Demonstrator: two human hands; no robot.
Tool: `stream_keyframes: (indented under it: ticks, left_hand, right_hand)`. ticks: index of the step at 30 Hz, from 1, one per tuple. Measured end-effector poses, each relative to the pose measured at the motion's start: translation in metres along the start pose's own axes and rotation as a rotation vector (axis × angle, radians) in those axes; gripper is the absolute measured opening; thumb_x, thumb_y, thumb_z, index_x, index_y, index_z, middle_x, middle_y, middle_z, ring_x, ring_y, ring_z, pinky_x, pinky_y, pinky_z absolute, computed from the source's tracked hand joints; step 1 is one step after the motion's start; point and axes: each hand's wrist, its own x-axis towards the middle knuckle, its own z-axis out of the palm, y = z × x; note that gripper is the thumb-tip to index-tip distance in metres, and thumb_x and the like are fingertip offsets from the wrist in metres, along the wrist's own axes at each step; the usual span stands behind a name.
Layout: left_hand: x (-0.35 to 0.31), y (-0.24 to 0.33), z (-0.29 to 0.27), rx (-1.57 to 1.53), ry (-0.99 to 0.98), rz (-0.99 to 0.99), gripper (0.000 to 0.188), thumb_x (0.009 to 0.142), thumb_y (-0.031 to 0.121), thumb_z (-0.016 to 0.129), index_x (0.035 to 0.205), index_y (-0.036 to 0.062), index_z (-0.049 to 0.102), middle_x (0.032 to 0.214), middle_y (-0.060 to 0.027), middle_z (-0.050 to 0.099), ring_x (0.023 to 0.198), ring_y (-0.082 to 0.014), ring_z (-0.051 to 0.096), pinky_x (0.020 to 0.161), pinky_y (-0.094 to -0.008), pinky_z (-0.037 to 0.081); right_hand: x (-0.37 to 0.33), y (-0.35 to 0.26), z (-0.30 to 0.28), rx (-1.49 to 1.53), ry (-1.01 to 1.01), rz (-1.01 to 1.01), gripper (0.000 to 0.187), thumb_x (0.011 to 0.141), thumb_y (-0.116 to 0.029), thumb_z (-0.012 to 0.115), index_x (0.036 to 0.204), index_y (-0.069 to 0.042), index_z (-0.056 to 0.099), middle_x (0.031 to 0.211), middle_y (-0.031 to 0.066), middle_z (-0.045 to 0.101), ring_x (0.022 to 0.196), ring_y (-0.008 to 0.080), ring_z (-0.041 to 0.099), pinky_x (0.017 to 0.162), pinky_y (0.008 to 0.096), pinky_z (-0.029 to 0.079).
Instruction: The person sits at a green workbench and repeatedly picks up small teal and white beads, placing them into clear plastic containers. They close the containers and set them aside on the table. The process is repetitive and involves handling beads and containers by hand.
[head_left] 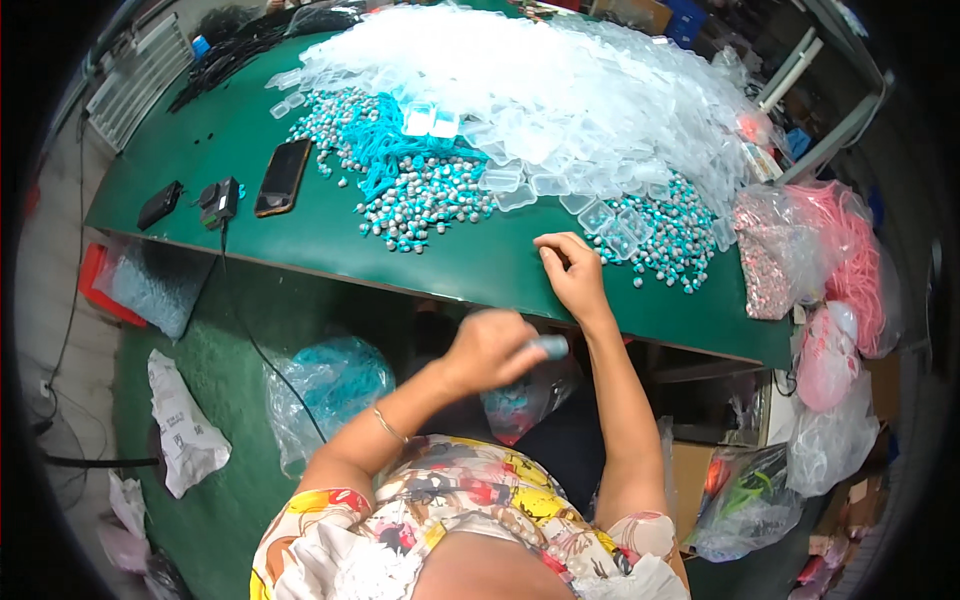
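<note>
Nearest, the person is wearing a short-sleeved multicoloured floral shirt [480, 485], and a thin metal bracelet [391, 425] is circling the left wrist. The blurred left hand [488, 348] is hanging before the flat green table [480, 270], fingers curling inward; a small light-blue object [549, 347] is showing at its fingertips, and I cannot tell whether they are pinching it. The right hand [577, 278] is resting at the table's near edge, fingers bending loosely; I cannot tell whether they are gripping anything. Just beside it, small round turquoise-and-grey beads [682, 250] are lying among clear square plastic boxes [622, 232]. Farther left, bright turquoise cords [372, 150] are lying among similar beads, near a black rectangular smartphone [284, 177]. Beyond, a large heap of translucent plastic boxes [560, 90] is spreading across the table.
</note>
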Motion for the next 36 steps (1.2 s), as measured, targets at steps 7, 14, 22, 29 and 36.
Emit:
stream_keyframes:
  ticks: [7,14,22,29,36]
  left_hand:
    - [-0.091,-0.043,0.094,0.198,-0.688,-0.249,0.034,0.086,0.040,0.068,0.089,0.0054,0.069,0.085,-0.0134,0.066,0.082,-0.0327,0.067,0.069,-0.0446,0.053]
    - [-0.037,-0.008,0.053,0.095,-0.370,0.172,0.023,0.079,0.025,0.075,0.095,0.0098,0.066,0.083,-0.0068,0.060,0.076,-0.0264,0.061,0.068,-0.0400,0.048]
    - [0.024,-0.064,-0.052,0.441,0.222,-0.209,0.017,0.078,0.008,0.067,0.095,0.0065,0.065,0.089,-0.0123,0.060,0.084,-0.0329,0.059,0.071,-0.0435,0.047]
    - [0.028,-0.056,-0.043,0.497,0.065,-0.223,0.009,0.080,0.013,0.068,0.088,0.0091,0.066,0.088,-0.0081,0.059,0.086,-0.0297,0.058,0.073,-0.0427,0.048]
    - [0.029,-0.055,-0.043,0.542,0.094,-0.158,0.008,0.082,0.014,0.067,0.088,0.0099,0.066,0.086,-0.0068,0.058,0.083,-0.0282,0.057,0.072,-0.0414,0.047]
  right_hand:
    - [0.000,0.007,0.009,-0.167,-0.080,-0.195,0.010,0.083,-0.007,0.067,0.091,-0.006,0.073,0.092,0.0081,0.069,0.089,0.0284,0.064,0.079,0.0383,0.050]
    - [-0.001,0.009,0.007,-0.159,-0.075,-0.178,0.010,0.084,-0.005,0.066,0.092,-0.007,0.072,0.093,0.0083,0.069,0.089,0.0284,0.064,0.078,0.0381,0.050]
    - [0.032,-0.104,-0.035,0.415,0.685,-0.442,0.064,0.088,-0.014,0.065,0.144,0.003,0.038,0.141,0.0153,0.051,0.125,0.0215,0.050,0.094,0.0342,0.043]
    - [0.031,-0.096,0.025,-0.200,0.620,-0.876,0.041,0.082,-0.011,0.066,0.120,0.001,0.057,0.128,0.0185,0.056,0.117,0.0382,0.054,0.102,0.0476,0.041]
    - [0.006,-0.059,0.041,-0.272,0.165,-0.755,0.033,0.077,-0.008,0.069,0.109,-0.014,0.067,0.106,0.0063,0.065,0.105,0.0290,0.060,0.091,0.0461,0.043]
